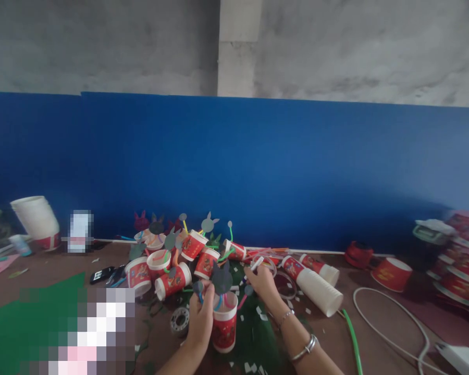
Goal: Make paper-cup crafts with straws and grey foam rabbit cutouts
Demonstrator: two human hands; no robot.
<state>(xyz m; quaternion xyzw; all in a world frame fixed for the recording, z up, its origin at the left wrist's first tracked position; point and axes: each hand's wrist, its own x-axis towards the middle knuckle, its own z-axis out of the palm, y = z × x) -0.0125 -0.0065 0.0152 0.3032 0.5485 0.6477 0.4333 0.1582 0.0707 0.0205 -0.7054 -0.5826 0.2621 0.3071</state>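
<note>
A red and white paper cup (pixel 224 330) stands upright in front of me, with blue and pink straws bent over its rim. A dark rabbit-eared paper cutout (pixel 222 278) rises above the cup. My left hand (pixel 202 310) is beside the cup on its left, thumb and fingers pinched on a small grey paper disc (pixel 197 287). At the right, a second grey disc (pixel 249 290) tips the pink straw. My right hand (pixel 262 284) is just behind that disc, closed around a white marker (pixel 257 264) with a dark blue end. The marker is apart from the cup.
Several decorated paper cups (pixel 173 281) lie heaped behind my hands. Nested white cups (pixel 320 291) lie at right, near a green straw (pixel 352 338) and a white cable (pixel 391 297). A tape roll (pixel 180 321), car key (pixel 101 274) and green sheet (pixel 42 312) are left. A blue panel (pixel 234 166) borders the back.
</note>
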